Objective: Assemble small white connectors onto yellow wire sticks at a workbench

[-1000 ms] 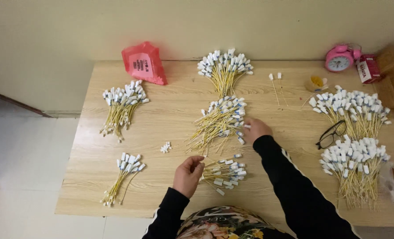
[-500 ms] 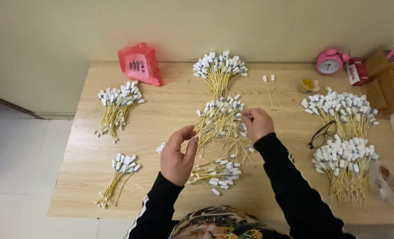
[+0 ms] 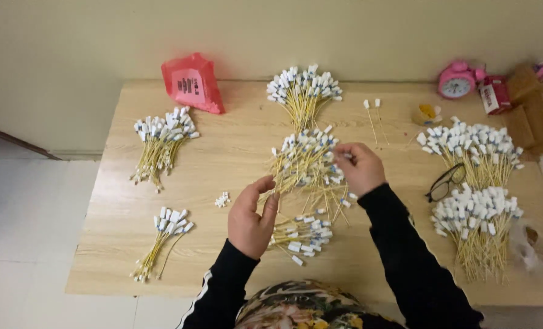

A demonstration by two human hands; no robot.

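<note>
Left hand [image 3: 253, 218]: fingers curled at the stem ends of the middle bundle [image 3: 305, 161]; grip uncertain.
Right hand [image 3: 360, 167]: pinching a white-tipped stick of that bundle.
Table [image 3: 235, 152]: light wood.

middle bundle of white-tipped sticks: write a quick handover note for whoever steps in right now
Left hand: open, fingers at the lower left edge of the middle bundle; no firm grip visible.
Right hand: fingertips pinched at the bundle's right side, apparently on one white tip.
Just below the hands lies a small pile. Sorted-looking bundles lie around the wooden table: one at the back, two on the left, two on the right.
The middle bundle is loose and spread out.
</note>
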